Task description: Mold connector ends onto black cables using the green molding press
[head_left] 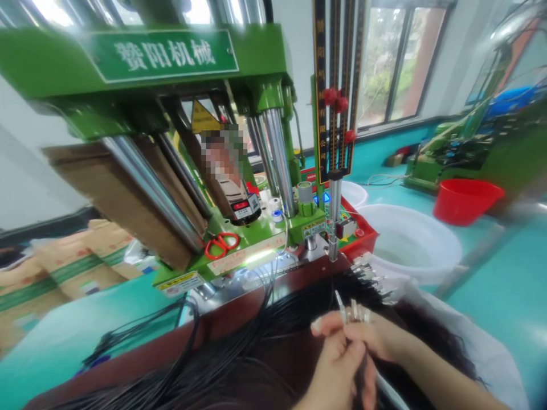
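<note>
1. Turquoise floor (491, 307) and pale wall (294, 34) behind; window (384, 68) at upper right, paper sacks (64, 267) at lower left.
2. Green machine (265, 51) fills the left and centre, with bright metal columns and a green sign of white characters across its top beam.
3. Red-handled scissors (221, 246) lie on the machine's lower ledge, near a blue-and-white roll (277, 214).
4. Red control box (371, 230) stands at the machine's right; beyond it, white basin (427, 233) and red bucket (465, 199), both on the floor.
5. Reddish-brown table (128, 364) in front of the machine bears loose black cables (256, 324). Silvery connectors (371, 276) cluster near its far right corner.
6. Left hand (339, 367) and right hand (382, 336) meet over the table's right part, touching, fingers folded around a small bunch of cable ends (354, 312). Pale tips point up above the fingers. Cannot tell how the grip divides between the two hands.
</note>
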{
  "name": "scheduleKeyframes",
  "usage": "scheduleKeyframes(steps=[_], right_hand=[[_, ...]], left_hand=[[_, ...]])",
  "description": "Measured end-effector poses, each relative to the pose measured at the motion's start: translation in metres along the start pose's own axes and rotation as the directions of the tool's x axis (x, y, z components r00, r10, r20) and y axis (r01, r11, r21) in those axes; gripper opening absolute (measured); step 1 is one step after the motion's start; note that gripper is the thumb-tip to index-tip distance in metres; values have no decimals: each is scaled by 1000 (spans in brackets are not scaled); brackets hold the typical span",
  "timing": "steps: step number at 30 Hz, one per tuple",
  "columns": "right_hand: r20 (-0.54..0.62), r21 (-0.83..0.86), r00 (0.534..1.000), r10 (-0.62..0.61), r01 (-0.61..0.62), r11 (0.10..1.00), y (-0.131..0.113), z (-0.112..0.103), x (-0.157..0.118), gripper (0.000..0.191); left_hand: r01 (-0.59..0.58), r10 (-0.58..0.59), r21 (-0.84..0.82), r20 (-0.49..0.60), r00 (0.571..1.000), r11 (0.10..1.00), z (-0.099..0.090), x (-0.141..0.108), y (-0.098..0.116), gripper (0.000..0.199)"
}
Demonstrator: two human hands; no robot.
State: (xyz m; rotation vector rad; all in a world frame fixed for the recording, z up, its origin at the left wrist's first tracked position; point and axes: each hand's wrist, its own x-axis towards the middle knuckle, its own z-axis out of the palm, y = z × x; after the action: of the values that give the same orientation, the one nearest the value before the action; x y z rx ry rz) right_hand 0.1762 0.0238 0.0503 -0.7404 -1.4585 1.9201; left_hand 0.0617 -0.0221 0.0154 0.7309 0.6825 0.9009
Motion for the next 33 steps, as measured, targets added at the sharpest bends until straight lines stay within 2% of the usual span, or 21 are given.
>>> scheduleKeyframes(steps=[2, 4, 5, 7, 11, 13, 15, 17, 21, 23, 24, 25, 26, 28, 29, 30, 33], right_hand=[[3, 132, 997, -77, 75, 988, -1, -7, 11, 45], [-3, 121, 985, -174, 173, 978, -12, -16, 19, 47], [4, 49, 982, -190, 189, 981, -19, -19, 22, 44], [56, -179, 989, -139, 147, 973, -34, -20, 24, 37], [70, -548, 997, 22, 20, 836, -45, -8, 22, 39], [61, -667, 998, -28, 61, 742, -41, -1, 23, 40], [97, -755, 987, -129, 157, 636, -36, 3, 24, 37], [142, -790, 974, -179, 220, 573, -31, 6, 26, 35], [183, -746, 977, -113, 212, 632, -25, 7, 32, 36], [210, -709, 976, -63, 196, 678, -22, 4, 45, 38], [216, -714, 974, -65, 203, 670, -21, 1, 54, 38], [201, -767, 975, -89, 214, 605, -18, -3, 66, 39], [173, -843, 977, -129, 214, 493, -16, -8, 80, 39], [96, -980, 967, -238, 133, 146, -10, -18, 109, 36], [73, -996, 961, -267, 84, 30, -7, -22, 122, 35], [62, -997, 959, -276, 49, -54, -4, -25, 134, 34], [76, -985, 968, -238, 36, -169, 4, -25, 155, 31]], left_hand=[[16, -18, -54, -33, 999, 998, -3, 2, -11, 50], [39, -41, -64, -35, 999, 997, -5, 3, -18, 46], [39, -42, -64, -38, 998, 997, -6, 4, -20, 44], [29, -33, -77, -57, 998, 997, -7, 7, -19, 42], [-10, -3, -107, -120, 993, 994, -8, 11, -5, 41], [-19, 6, -93, -138, 990, 995, -8, 12, 0, 40], [-24, 13, -73, -149, 989, 997, -7, 11, 2, 40], [-35, 23, -66, -170, 985, 997, -7, 10, 1, 40], [-66, 38, -118, -230, 972, 991, -8, 10, 1, 44], [-71, 20, -172, -283, 959, 983, -12, 10, 7, 48], [-76, 10, -198, -318, 948, 977, -16, 10, 11, 50], [-88, 5, -217, -357, 934, 972, -20, 9, 15, 52], [-108, 11, -223, -396, 918, 969, -25, 8, 20, 53], [-155, 48, -203, -452, 891, 967, -36, 3, 27, 52], [-170, 69, -178, -467, 882, 969, -42, 0, 29, 51], [-176, 87, -146, -478, 874, 973, -48, -3, 30, 50], [-160, 109, -61, -499, 860, 985, -61, -12, 25, 49]])
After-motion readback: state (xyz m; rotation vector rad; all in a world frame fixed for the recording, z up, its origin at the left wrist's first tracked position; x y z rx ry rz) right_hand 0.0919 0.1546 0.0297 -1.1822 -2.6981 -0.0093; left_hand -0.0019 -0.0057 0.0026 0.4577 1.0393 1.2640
